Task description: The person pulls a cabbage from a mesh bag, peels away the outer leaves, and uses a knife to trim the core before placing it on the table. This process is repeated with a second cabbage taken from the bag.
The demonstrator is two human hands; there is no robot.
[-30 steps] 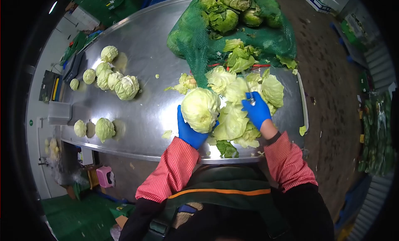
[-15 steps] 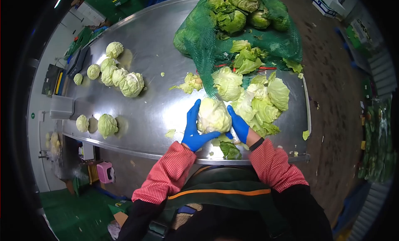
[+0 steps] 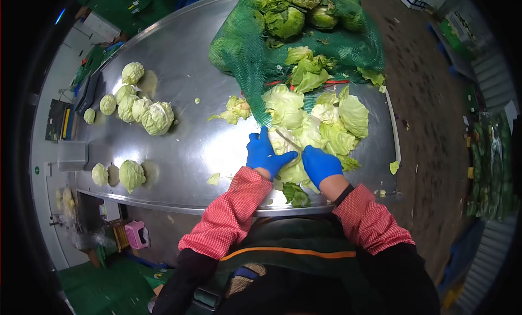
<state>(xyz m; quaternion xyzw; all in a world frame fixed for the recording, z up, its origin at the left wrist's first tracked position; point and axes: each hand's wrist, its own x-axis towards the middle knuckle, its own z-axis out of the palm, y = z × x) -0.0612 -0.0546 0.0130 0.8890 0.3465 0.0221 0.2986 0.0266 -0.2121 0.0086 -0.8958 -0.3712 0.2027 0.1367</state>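
Note:
In blue gloves, both of my hands are at the near side of the metal table. My left hand (image 3: 265,153) grips the left side of a pale cabbage (image 3: 279,145) resting on the table. My right hand (image 3: 322,165) is closed around a knife (image 3: 286,138), its thin blade lying across the cabbage; the handle is hidden in the fist. Loose cabbage leaves (image 3: 353,116) are heaped beyond and to the right of my hands. A darker green leaf (image 3: 296,195) lies by the near edge.
A green mesh sack (image 3: 247,48) with several cabbages (image 3: 285,24) sits at the far side. Several cabbages (image 3: 157,118) stand in a group at the left, and two more, including a larger one (image 3: 131,176), sit nearer. A clear plastic tub (image 3: 73,155) is at the table's left end.
The cabbage was held between both hands; now only my left hand grips it. My right hand has brought the knife blade onto it. The view has shifted slightly.

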